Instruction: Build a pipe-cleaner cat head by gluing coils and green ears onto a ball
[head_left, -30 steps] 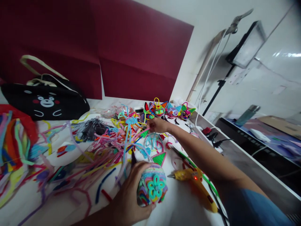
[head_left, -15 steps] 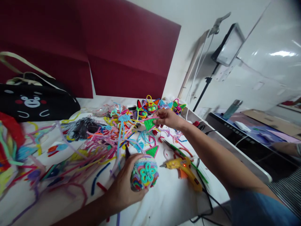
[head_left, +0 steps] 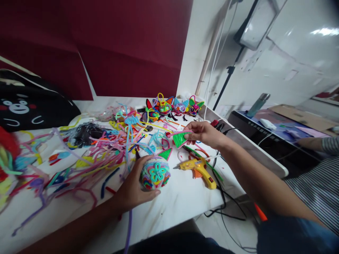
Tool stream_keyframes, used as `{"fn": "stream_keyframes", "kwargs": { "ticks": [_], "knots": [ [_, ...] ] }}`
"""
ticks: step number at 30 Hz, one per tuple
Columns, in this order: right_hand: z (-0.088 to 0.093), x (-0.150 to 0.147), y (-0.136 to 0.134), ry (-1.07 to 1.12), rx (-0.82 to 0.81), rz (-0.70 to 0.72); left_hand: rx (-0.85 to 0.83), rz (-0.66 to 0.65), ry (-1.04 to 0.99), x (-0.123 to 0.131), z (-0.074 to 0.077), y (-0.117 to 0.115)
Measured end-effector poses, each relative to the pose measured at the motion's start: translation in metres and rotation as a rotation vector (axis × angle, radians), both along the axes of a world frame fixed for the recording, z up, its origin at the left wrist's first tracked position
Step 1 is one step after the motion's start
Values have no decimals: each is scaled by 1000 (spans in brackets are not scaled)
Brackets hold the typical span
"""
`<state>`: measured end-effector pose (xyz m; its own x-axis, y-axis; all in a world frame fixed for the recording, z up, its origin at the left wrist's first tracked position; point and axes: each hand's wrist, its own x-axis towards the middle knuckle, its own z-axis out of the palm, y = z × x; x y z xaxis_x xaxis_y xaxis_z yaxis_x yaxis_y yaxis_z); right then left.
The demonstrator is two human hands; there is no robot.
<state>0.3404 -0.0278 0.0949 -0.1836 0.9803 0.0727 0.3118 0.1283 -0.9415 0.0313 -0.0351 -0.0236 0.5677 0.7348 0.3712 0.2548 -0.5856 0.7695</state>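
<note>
The left hand (head_left: 134, 188) is gripping the woven ball (head_left: 155, 173); right of and beyond that ball, the right hand (head_left: 203, 133) is pinching a green triangle (head_left: 179, 139), clear of it.

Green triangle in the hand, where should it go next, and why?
Probably over to the colourful ball: the right hand pinches the green triangle in the air, apart from the ball in the left hand, and the glue gun lies nearby.
</note>
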Motion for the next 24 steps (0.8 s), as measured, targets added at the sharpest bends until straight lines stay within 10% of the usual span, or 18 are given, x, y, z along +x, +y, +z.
{"fn": "stream_keyframes", "kwargs": {
  "ticks": [11, 18, 24],
  "knots": [
    [-11, -2, -13, 224, -118, -12, -148, -83, -177, -12, 11, 11],
    [11, -25, -19, 117, 35, 129, 65, 210, -196, -4, 95, 24],
    [47, -57, -20, -216, 335, 179, 166, 17, 128, 31, 149, 25]
  ]
}}
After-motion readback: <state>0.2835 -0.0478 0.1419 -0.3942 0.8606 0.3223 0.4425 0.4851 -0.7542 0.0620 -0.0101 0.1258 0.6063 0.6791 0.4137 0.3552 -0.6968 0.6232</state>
